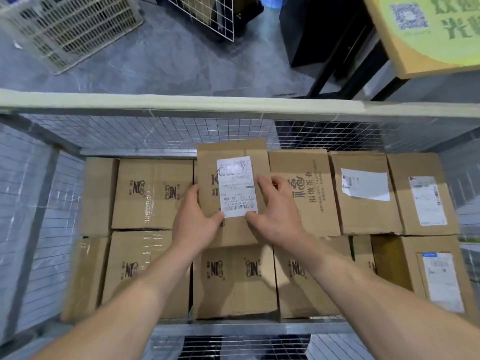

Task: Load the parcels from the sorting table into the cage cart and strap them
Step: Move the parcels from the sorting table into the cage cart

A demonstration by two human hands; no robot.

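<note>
Left hand (193, 222) and right hand (275, 214) each clasp a side of a labelled parcel (233, 152), thumbs on top, over packed boxes (153, 193) mid-far in the cage cart (181, 105); seemingly unseated, it could tip when released

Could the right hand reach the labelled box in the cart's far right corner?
Probably, once it lets go. The right hand grips the parcel, but the corner box lies uncovered in the top layer, with nothing over it.
</note>
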